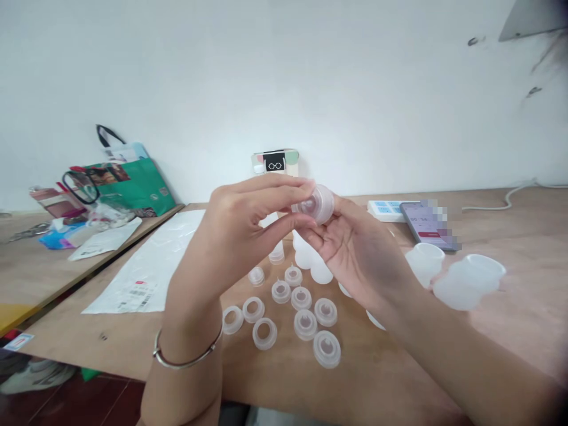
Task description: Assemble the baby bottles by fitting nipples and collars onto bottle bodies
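Note:
Both hands are raised together over the table around a translucent baby bottle teat in its screw ring (323, 205), held tilted. My left hand (252, 216) pinches it from the left with thumb and fingers. My right hand (350, 236), palm turned up, grips its other side, with fingers partly hidden behind it. Below lie several rings fitted with teats, one of them a nearer teat ring (327, 349). Several bare screw rings, including one open ring (265, 333), lie at the left of this group. A small capped piece (256, 276) stands behind them.
Frosted bottle bodies (470, 283) stand at the right, with others partly hidden behind my hands. A phone (428, 225) leans on a white power strip (386, 208). A white plastic mailer (142, 272) and a green bag (144, 186) are at the left. A small box (275, 161) stands by the wall.

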The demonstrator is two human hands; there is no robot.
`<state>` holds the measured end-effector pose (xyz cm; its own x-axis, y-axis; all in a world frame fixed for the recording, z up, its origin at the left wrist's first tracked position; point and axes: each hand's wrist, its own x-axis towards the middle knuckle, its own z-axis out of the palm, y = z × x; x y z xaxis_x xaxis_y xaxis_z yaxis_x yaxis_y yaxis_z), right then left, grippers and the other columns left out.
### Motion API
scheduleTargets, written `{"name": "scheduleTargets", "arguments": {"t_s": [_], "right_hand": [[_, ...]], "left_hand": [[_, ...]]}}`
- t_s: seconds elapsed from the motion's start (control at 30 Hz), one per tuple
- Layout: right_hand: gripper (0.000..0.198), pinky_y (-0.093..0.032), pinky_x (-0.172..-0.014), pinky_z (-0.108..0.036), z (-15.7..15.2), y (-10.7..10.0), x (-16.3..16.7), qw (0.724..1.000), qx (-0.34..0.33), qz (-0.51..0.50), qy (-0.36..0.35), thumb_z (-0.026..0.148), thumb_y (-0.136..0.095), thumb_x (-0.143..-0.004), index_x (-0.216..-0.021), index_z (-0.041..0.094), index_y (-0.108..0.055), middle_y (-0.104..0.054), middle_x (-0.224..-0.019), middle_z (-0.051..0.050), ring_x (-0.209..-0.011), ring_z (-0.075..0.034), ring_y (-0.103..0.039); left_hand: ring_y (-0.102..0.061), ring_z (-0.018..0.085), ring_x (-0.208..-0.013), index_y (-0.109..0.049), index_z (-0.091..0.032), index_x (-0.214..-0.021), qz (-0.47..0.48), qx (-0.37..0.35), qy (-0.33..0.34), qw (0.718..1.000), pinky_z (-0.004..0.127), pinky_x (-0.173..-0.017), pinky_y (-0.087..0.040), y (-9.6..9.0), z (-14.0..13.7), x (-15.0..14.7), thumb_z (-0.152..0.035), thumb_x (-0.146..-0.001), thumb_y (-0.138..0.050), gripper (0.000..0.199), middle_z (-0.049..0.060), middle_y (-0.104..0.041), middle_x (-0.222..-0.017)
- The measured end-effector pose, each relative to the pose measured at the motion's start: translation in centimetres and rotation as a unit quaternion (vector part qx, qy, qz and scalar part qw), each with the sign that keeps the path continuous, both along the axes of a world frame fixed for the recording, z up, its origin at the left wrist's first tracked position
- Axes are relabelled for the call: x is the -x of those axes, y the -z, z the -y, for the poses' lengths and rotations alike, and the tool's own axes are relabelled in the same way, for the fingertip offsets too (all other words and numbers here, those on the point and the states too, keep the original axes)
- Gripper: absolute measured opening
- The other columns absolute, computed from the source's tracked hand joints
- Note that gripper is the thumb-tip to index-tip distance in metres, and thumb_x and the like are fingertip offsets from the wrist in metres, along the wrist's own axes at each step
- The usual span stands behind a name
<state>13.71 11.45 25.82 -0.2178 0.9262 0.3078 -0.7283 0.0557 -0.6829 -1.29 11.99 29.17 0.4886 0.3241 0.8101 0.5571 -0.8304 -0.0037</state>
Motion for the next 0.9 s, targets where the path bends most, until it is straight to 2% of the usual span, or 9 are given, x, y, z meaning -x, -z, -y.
{"name": "scheduleTargets", "arguments": {"t_s": [0.1,0.2,0.3,0.4,0.57,0.63,0.73,0.9], "right_hand": [[0.022,-0.052,-0.078,-0.017,0.1,0.0,0.2,0.999,0.042,-0.031,-0.011,0.013,-0.045,-0.087,-0.079,0.021,-0.064,-0.064,-0.077,0.004,-0.067,-0.005,-0.060],[0.023,-0.052,-0.081,-0.021,0.1,0.0,0.2,0.998,0.059,-0.030,-0.021,0.021,-0.043,-0.089,-0.078,0.019,-0.063,-0.064,-0.079,0.002,-0.070,-0.007,-0.060],[0.022,-0.051,-0.088,-0.025,0.3,0.2,0.3,0.999,0.035,-0.009,-0.029,0.030,-0.045,-0.089,-0.085,0.020,-0.064,-0.065,-0.085,0.000,-0.082,-0.011,-0.062],[0.016,-0.049,-0.090,-0.023,0.6,0.3,0.3,0.999,0.006,0.010,-0.031,0.027,-0.050,-0.088,-0.087,0.021,-0.065,-0.065,-0.087,0.001,-0.088,-0.010,-0.062],[0.018,-0.049,-0.094,-0.032,1.0,0.0,0.2,0.999,0.006,0.020,-0.029,0.032,-0.049,-0.091,-0.096,0.024,-0.064,-0.066,-0.094,0.001,-0.097,-0.013,-0.061],[0.019,-0.049,-0.093,-0.033,1.0,0.0,0.1,0.999,0.005,0.027,-0.020,0.034,-0.050,-0.090,-0.100,0.026,-0.064,-0.066,-0.094,0.001,-0.095,-0.013,-0.061],[0.019,-0.050,-0.088,-0.030,0.5,0.2,0.1,0.999,0.000,0.027,-0.017,0.037,-0.053,-0.089,-0.097,0.025,-0.066,-0.065,-0.086,0.001,-0.085,-0.012,-0.061],[0.021,-0.051,-0.078,-0.025,-0.2,0.7,0.4,0.998,-0.035,0.033,-0.033,0.039,-0.053,-0.089,-0.092,0.024,-0.068,-0.064,-0.083,0.002,-0.076,-0.009,-0.058]], "left_hand": [[-0.067,0.017,-0.098,-0.069,-0.029,-0.096,-0.008,0.007,-0.004,1.000,0.029,-0.087,-0.057,0.2,-0.4,-0.1,-0.025,-0.082,-0.065,0.015,-0.003,-0.070,-0.106],[-0.068,0.016,-0.093,-0.070,-0.026,-0.093,-0.022,0.007,-0.014,1.000,0.026,-0.084,-0.057,0.1,-0.3,-0.1,-0.024,-0.082,-0.065,0.012,-0.002,-0.071,-0.102],[-0.068,0.015,-0.089,-0.070,-0.023,-0.090,-0.030,0.004,-0.016,0.999,0.025,-0.081,-0.056,-0.1,0.1,0.0,-0.021,-0.083,-0.063,0.010,-0.001,-0.071,-0.099],[-0.066,0.015,-0.089,-0.069,-0.022,-0.088,-0.027,-0.023,-0.017,0.999,0.027,-0.079,-0.056,-0.2,0.6,0.1,-0.019,-0.082,-0.063,0.009,0.001,-0.069,-0.101],[-0.063,0.014,-0.082,-0.066,-0.023,-0.085,-0.017,-0.071,-0.023,0.997,0.026,-0.067,-0.053,-0.4,1.6,-0.1,-0.017,-0.082,-0.062,0.008,0.001,-0.065,-0.092],[-0.061,0.013,-0.078,-0.065,-0.022,-0.083,-0.020,-0.079,-0.017,0.997,0.025,-0.064,-0.051,-0.4,1.8,-0.2,-0.016,-0.082,-0.062,0.007,0.001,-0.064,-0.086],[-0.059,0.012,-0.072,-0.064,-0.020,-0.082,-0.034,-0.092,-0.002,0.995,0.026,-0.063,-0.050,-0.3,1.8,-0.3,-0.016,-0.081,-0.064,0.004,0.001,-0.062,-0.081],[-0.056,0.013,-0.067,-0.063,-0.021,-0.080,-0.047,-0.066,0.012,0.997,0.028,-0.059,-0.047,-0.6,1.1,0.6,-0.016,-0.078,-0.066,0.006,0.001,-0.059,-0.074]]}}
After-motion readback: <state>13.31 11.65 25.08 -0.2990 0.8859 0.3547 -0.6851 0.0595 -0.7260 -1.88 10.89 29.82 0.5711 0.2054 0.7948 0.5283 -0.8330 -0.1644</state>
